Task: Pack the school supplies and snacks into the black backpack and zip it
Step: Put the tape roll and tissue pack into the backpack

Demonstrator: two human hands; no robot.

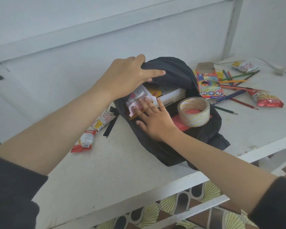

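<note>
The left hand (130, 76) grips the backpack (173, 71) by its flap and should lift it wide. The right hand (155, 120), fingers flat, presses the packet (136, 95), which is best slid down beside the books (170, 95).

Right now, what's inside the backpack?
A pink-and-white packet and a stack of books show in the backpack mouth. The right hand and the flap held up by the left hand cover whatever lies deeper.

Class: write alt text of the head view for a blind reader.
A left hand holds the black backpack open while the right hand presses a pink-and-white packet inside. A tape roll rests on the backpack; pencils and snack packets lie around.
</note>
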